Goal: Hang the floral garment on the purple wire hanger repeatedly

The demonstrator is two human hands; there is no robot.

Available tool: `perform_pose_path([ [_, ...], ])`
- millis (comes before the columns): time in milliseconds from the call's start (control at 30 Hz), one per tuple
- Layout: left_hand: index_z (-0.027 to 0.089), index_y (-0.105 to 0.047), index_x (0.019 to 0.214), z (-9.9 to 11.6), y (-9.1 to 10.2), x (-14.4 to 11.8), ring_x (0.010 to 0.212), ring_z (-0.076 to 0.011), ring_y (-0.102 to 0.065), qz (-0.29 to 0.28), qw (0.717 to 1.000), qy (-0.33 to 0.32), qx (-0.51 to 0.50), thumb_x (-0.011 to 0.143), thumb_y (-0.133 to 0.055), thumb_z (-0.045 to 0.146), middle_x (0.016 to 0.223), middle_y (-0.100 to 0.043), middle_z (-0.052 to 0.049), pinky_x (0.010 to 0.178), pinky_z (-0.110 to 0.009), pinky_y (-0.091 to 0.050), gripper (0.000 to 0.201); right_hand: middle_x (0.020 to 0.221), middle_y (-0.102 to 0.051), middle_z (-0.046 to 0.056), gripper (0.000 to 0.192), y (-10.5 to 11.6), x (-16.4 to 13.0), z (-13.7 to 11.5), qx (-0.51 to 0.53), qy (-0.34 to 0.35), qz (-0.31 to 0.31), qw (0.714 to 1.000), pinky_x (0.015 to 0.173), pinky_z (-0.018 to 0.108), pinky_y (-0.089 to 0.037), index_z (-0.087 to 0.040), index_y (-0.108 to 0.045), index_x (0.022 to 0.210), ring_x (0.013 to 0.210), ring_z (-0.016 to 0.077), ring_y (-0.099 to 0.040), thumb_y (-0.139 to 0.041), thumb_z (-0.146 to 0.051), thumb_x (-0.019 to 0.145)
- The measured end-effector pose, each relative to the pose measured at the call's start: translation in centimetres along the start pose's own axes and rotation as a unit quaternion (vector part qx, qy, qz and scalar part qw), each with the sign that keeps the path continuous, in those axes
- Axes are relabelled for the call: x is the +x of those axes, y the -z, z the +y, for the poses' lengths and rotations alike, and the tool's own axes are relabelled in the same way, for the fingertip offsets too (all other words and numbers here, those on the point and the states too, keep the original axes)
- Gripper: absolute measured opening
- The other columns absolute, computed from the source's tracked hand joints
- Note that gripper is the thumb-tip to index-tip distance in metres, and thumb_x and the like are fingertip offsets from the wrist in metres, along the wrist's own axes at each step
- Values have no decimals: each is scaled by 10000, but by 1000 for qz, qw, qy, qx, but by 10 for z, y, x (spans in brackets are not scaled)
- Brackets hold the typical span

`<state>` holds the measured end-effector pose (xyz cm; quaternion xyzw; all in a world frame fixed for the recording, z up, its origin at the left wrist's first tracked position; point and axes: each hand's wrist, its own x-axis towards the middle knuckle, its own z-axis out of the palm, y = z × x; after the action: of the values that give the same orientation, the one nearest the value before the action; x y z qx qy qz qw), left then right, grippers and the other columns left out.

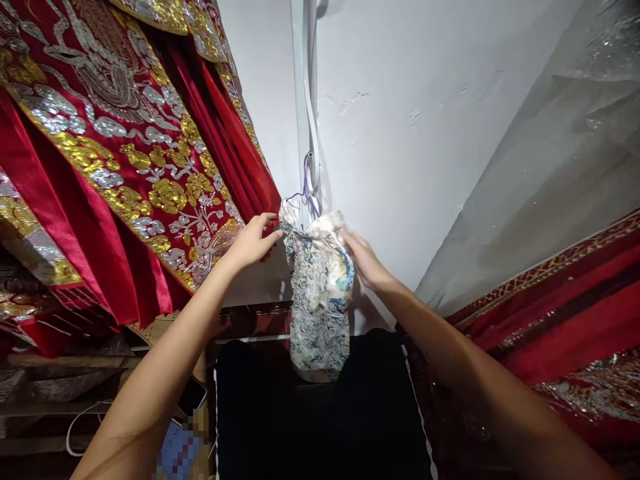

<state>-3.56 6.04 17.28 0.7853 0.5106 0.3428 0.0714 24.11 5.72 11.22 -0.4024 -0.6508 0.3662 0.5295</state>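
A small white floral dress (320, 320) with blue and yellow patterning hangs upright in front of the wall. Its thin purple hanger (305, 177) hooks onto a white strap or rail above. My left hand (254, 241) is at the dress's left shoulder, thumb and fingers apart, with the fingertips close to the fabric; whether they touch it I cannot tell. On the other side, my right hand (364, 257) meets the right shoulder and sleeve. Its fingertips and the cloth there are smeared by motion and partly hidden.
Red garments (150, 153) with gold and silver sequins hang at the left. More red embroidered cloth (575, 320) is at the lower right, beside grey plastic sheeting (540, 153). A wooden rack (65, 360) and a blue packet (177, 450) lie low at the left.
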Motion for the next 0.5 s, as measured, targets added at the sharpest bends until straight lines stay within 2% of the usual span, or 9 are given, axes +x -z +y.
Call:
perform_pose_path([
  [67, 198, -513, 1393, -16, -1, -6, 1248, -283, -587, -13, 1000, 22, -8, 933, -567, 458, 1344, -584, -153, 1066, -444, -468, 531, 1303, -662, 108, 670, 17, -5, -3, 20, -17, 40, 999, 945, 435, -545, -258, -577, 1354, 1141, 281, -650, -383, -741, 931],
  [133, 194, -485, 1410, -29, -6, -11, 1281, -294, -567, -5, 999, 38, -18, 923, -578, 443, 1363, -565, -166, 1069, -454, -472, 554, 1357, -629, 107, 631, 24, -18, -12, -3, -10, 4, 1000, 965, 417, -526, -263, -556, 1385, 1193, 285, -625, -471, -685, 923],
  [200, 192, -447, 1435, -35, -14, -12, 1311, -302, -546, 7, 999, 42, -30, 915, -587, 433, 1394, -542, -177, 1071, -469, -472, 590, 1221, -689, 96, 480, 22, -32, -24, -77, 12, -64, 995, 904, 381, -522, -239, -651, 1248, 1103, 286, -645, -618, -543, 878],
  [267, 193, -402, 1465, -33, -21, -10, 1324, -304, -535, 14, 998, 39, -48, 912, -592, 429, 1446, -506, -186, 1078, -479, -468, 631, 931, -712, 61, 237, 16, -41, -36, -138, 25, -72, 988, 743, 331, -505, -209, -700, 958, 873, 245, -647, -612, -407, 863],
  [300, 195, -379, 1481, -31, -23, -9, 1328, -303, -532, 18, 997, 37, -58, 911, -594, 428, 1469, -488, -190, 1085, -481, -463, 652, 797, -675, 41, 199, 15, -41, -42, -144, 25, -47, 988, 655, 310, -472, -202, -667, 824, 758, 216, -613, -567, -369, 866],
  [367, 196, -333, 1513, -24, -24, -9, 1352, -302, -512, 26, 997, 30, -73, 911, -596, 422, 1500, -458, -194, 1107, -482, -443, 695, 642, -574, 18, 212, 21, -33, -51, -116, 16, 35, 992, 538, 289, -388, -202, -581, 687, 612, 175, -523, -506, -323, 844],
  [433, 196, -290, 1540, -18, -20, -9, 1392, -306, -475, 30, 996, 20, -80, 903, -607, 402, 1518, -440, -198, 1133, -484, -416, 741, 601, -528, 18, 190, 37, -16, -59, -81, 22, 111, 990, 504, 287, -357, -204, -556, 656, 563, 162, -482, -514, -314, 806],
  [500, 201, -254, 1564, -15, -15, -10, 1430, -320, -432, 26, 997, 6, -71, 875, -639, 366, 1541, -418, -199, 1159, -496, -380, 806, 626, -542, 40, 214, 56, 5, -67, -103, 52, 143, 983, 521, 302, -388, -202, -597, 697, 577, 176, -510, -497, -339, 827],
])
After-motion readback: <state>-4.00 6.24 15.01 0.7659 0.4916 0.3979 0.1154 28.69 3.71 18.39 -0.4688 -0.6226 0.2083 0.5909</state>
